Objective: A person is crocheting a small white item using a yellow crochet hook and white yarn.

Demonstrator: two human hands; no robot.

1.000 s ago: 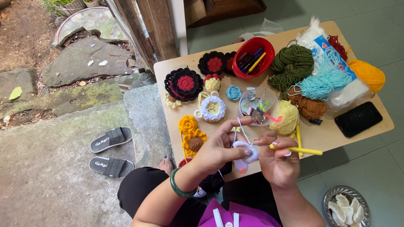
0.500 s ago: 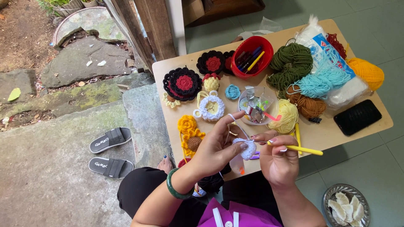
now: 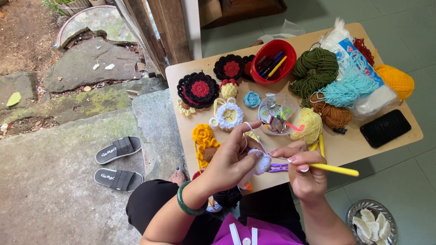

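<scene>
My left hand (image 3: 232, 159) pinches a small white crocheted piece (image 3: 262, 162), with white yarn looped over its raised forefinger. My right hand (image 3: 303, 171) grips a yellow-handled crochet hook (image 3: 334, 169) whose tip pokes into that piece. Both hands hover over the near edge of a small wooden table (image 3: 349, 145). A purple pair of scissors (image 3: 278, 167) lies just under the hands. A green bangle (image 3: 187, 206) circles my left wrist.
On the table lie black-and-red crocheted flowers (image 3: 200, 89), yellow flowers (image 3: 205, 144), a red bowl of pens (image 3: 273, 61), a clear cup of small items (image 3: 278, 113), yarn skeins in green (image 3: 315, 69), turquoise, brown, orange, and a black phone (image 3: 385, 128). Sandals (image 3: 117, 161) lie left. A metal dish (image 3: 371, 224) lies on the floor.
My hands have shifted slightly, the left forefinger lifting the white yarn higher and the hook working into the white piece. The head camera view has barely moved.
</scene>
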